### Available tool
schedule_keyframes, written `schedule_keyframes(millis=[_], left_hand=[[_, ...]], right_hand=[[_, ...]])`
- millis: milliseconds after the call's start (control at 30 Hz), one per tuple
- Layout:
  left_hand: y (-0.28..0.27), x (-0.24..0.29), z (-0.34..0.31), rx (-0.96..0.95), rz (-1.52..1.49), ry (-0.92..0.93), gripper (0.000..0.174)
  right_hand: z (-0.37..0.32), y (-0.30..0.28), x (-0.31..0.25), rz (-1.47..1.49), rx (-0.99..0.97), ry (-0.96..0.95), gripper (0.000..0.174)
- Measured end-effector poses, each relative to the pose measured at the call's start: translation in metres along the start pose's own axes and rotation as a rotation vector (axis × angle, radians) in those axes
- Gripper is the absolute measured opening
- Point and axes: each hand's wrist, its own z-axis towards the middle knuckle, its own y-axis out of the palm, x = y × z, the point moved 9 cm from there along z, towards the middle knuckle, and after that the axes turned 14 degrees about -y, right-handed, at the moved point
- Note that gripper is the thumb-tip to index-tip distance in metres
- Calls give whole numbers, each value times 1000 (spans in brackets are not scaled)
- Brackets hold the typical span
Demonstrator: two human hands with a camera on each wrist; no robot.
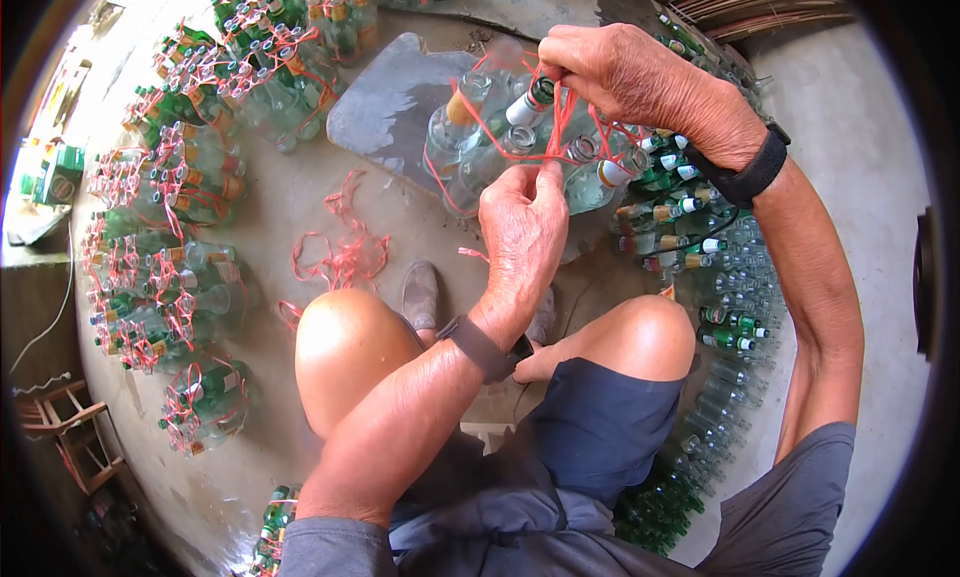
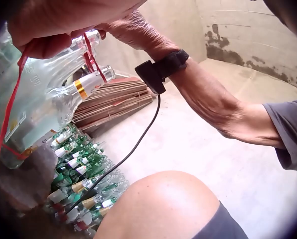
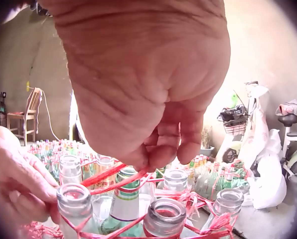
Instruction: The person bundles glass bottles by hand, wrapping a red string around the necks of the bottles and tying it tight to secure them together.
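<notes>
A cluster of glass bottles (image 1: 470, 172) stands on a grey slab (image 1: 375, 112) before the knees, with red plastic twine (image 1: 563, 117) looped round the necks. My right hand (image 1: 640, 82) is raised over the cluster, its curled fingers gripping strands pulled taut. Lower down, at the near side of the cluster, thumb and fingers of my left hand (image 1: 525, 222) pinch the same twine close to the bottle mouths. In the right wrist view, a green bottle with a white neck label (image 3: 123, 201) stands among clear ones, under the right hand's curled fingers (image 3: 161, 157).
Bundles of tied bottles (image 1: 165, 177) line the left side. Many loose bottles (image 1: 735, 277) stand along the right. A heap of loose red twine (image 1: 345, 252) lies on the floor by the left shoe (image 1: 420, 297). A black cable (image 2: 133, 154) hangs from the right wrist camera.
</notes>
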Motion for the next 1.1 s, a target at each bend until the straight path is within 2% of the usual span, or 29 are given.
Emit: schedule_keyframes(millis=[133, 200, 433, 500, 933, 1033, 1100], left_hand=[[2, 0, -3, -6, -22, -45, 35], [3, 4, -4, 12, -56, 54, 34], [5, 0, -2, -9, -62, 43, 32], [3, 4, -4, 38, -89, 107, 26], [5, 1, -3, 15, -95, 53, 26], [7, -1, -3, -6, -112, 56, 29], [7, -3, -1, 0, -110, 43, 29]], right_hand=[[2, 4, -1, -125, -74, -20, 13], [3, 2, 3, -45, -7, 9, 11], [8, -2, 2, -98, 24, -14, 5], [9, 0, 7, -85, 33, -3, 5], [21, 2, 15, -26, 97, 2, 7], [29, 5, 17, -21, 78, -29, 9], [36, 15, 23, -39, -32, 12, 11]])
